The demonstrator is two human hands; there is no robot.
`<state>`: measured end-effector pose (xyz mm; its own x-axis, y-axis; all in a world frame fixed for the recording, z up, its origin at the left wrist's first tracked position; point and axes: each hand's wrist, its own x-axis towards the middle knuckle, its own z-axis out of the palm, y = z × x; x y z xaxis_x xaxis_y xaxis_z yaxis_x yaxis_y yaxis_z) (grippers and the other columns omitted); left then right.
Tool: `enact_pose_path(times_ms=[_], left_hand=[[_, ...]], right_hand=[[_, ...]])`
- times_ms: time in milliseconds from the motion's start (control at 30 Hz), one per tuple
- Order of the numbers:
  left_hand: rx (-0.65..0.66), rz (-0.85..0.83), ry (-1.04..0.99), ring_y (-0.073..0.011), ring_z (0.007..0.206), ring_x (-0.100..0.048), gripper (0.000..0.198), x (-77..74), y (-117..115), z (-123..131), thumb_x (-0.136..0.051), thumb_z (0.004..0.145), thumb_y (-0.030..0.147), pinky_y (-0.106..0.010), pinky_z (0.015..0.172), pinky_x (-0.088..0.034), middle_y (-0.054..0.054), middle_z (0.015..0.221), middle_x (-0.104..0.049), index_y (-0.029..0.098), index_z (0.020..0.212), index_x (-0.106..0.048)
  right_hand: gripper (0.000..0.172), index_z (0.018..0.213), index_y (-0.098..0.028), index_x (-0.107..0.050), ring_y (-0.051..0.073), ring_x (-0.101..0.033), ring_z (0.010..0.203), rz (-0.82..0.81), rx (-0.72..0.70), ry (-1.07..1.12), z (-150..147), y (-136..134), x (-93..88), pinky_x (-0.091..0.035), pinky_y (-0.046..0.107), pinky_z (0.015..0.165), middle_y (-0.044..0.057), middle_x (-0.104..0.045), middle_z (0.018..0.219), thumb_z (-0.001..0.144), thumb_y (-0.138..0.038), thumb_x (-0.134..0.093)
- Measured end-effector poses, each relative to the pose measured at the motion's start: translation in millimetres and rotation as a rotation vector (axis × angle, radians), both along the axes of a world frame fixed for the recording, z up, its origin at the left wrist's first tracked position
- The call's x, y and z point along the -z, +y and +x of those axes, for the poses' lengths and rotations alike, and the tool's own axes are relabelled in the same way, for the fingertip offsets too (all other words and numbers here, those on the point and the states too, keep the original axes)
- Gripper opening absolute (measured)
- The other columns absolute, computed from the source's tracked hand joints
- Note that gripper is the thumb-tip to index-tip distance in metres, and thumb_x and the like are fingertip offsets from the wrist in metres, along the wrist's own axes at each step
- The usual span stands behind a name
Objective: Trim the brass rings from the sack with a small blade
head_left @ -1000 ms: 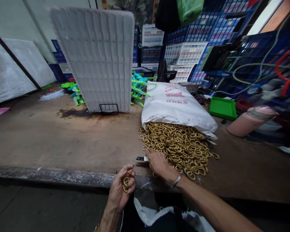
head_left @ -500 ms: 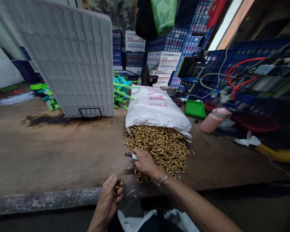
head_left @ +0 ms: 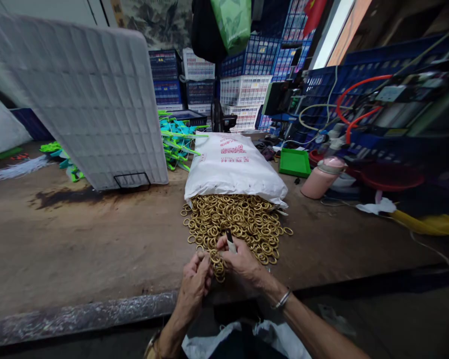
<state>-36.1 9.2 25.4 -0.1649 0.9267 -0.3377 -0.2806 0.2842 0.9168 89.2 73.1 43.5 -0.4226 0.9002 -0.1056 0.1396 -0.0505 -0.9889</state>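
Observation:
A heap of brass rings (head_left: 235, 222) spills from the open mouth of a white sack (head_left: 234, 167) lying on the brown workbench (head_left: 78, 244). My left hand (head_left: 195, 281) is closed around a few of the rings at the heap's near edge. My right hand (head_left: 238, 259) touches it, fingers curled round a small dark tool with a pale handle (head_left: 230, 242) that points up over the rings. A metal bangle (head_left: 283, 299) is on my right wrist. Both hands meet just above the bench's front edge.
A white quilted panel (head_left: 86, 104) leans on a wire stand at the back left, with green and teal plastic parts (head_left: 175, 142) behind it. A green tray (head_left: 295, 163), a pink flask (head_left: 320, 178), hoses and stacked crates (head_left: 243, 87) fill the right and back.
My left hand has risen from below the bench edge to meet the right hand at the heap. The right hand has turned the tool from pointing left to upright. The camera has swung right.

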Motion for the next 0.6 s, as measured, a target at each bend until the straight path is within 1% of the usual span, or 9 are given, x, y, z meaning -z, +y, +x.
enact_pose_path(times_ms=[100, 167, 233, 300, 400, 500, 567, 600], left_hand=[[0.062, 0.022, -0.048, -0.0012, 0.033, -0.029, 0.034, 0.1, 0.7, 7.0, -0.055, 0.072, 0.049, -0.013, 0.033, -0.018, 0.008, 0.051, -0.042, 0.017, 0.067, -0.045], [0.094, 0.018, -0.118, -0.0012, 0.035, -0.029, 0.034, 0.3, 0.4, 11.4, -0.057, 0.071, 0.048, -0.013, 0.033, -0.018, 0.008, 0.051, -0.042, 0.017, 0.065, -0.044], [0.097, -0.004, -0.154, -0.0015, 0.035, -0.030, 0.035, 0.8, 0.3, 16.3, -0.059, 0.069, 0.048, -0.013, 0.034, -0.017, 0.008, 0.052, -0.042, 0.017, 0.066, -0.044], [0.085, -0.011, -0.129, -0.0019, 0.035, -0.030, 0.035, 1.7, 0.8, 21.7, -0.059, 0.069, 0.049, -0.013, 0.034, -0.018, 0.008, 0.050, -0.042, 0.017, 0.065, -0.043], [0.084, 0.000, -0.032, -0.0024, 0.034, -0.028, 0.036, 3.3, 2.7, 29.6, -0.055, 0.071, 0.050, -0.014, 0.034, -0.019, 0.009, 0.045, -0.039, 0.017, 0.062, -0.044], [0.117, -0.004, 0.027, -0.0031, 0.033, -0.027, 0.036, 3.8, 5.8, 36.2, -0.055, 0.071, 0.050, -0.015, 0.034, -0.020, 0.009, 0.041, -0.038, 0.017, 0.061, -0.044], [0.114, 0.005, 0.043, -0.0036, 0.033, -0.029, 0.033, 3.3, 8.4, 39.4, -0.056, 0.071, 0.049, -0.015, 0.034, -0.021, 0.008, 0.044, -0.041, 0.017, 0.065, -0.047], [0.097, 0.019, 0.057, -0.0039, 0.034, -0.031, 0.030, 3.0, 9.7, 40.6, -0.056, 0.071, 0.047, -0.015, 0.034, -0.021, 0.008, 0.046, -0.043, 0.017, 0.070, -0.050]], right_hand=[[0.012, 0.076, -0.017, -0.052, 0.008, -0.042, 0.057, 0.056, -0.001, -0.024, 5.6, -2.9, -0.4, -0.035, 0.020, 0.057, -0.005, -0.048, 0.064, 0.064, -0.019, -0.050], [0.011, 0.076, -0.017, -0.052, 0.009, -0.045, 0.061, 0.106, -0.002, -0.069, 10.3, -4.7, -1.2, -0.037, 0.020, 0.060, -0.004, -0.051, 0.066, 0.065, -0.019, -0.050], [0.009, 0.075, -0.017, -0.053, 0.010, -0.048, 0.066, 0.174, -0.001, -0.115, 15.8, -7.3, -2.8, -0.038, 0.021, 0.064, -0.003, -0.053, 0.068, 0.068, -0.019, -0.049], [0.009, 0.077, -0.017, -0.054, 0.011, -0.049, 0.068, 0.246, 0.004, -0.146, 21.8, -10.9, -4.5, -0.038, 0.021, 0.066, -0.002, -0.055, 0.070, 0.071, -0.019, -0.047], [0.014, 0.083, -0.018, -0.055, 0.011, -0.048, 0.066, 0.308, 0.006, -0.205, 29.8, -15.6, -4.6, -0.037, 0.021, 0.062, -0.002, -0.056, 0.071, 0.075, -0.020, -0.044], [0.014, 0.082, -0.018, -0.055, 0.010, -0.047, 0.063, 0.304, 0.044, -0.236, 35.4, -15.4, 0.4, -0.036, 0.021, 0.060, -0.002, -0.056, 0.070, 0.075, -0.020, -0.044], [0.012, 0.078, -0.017, -0.055, 0.010, -0.047, 0.062, 0.247, 0.098, -0.205, 38.0, -12.0, 5.8, -0.036, 0.020, 0.060, -0.002, -0.054, 0.067, 0.073, -0.019, -0.044], [0.010, 0.075, -0.017, -0.054, 0.009, -0.046, 0.060, 0.193, 0.126, -0.180, 39.2, -9.8, 8.4, -0.036, 0.020, 0.058, -0.003, -0.053, 0.065, 0.071, -0.019, -0.045]])
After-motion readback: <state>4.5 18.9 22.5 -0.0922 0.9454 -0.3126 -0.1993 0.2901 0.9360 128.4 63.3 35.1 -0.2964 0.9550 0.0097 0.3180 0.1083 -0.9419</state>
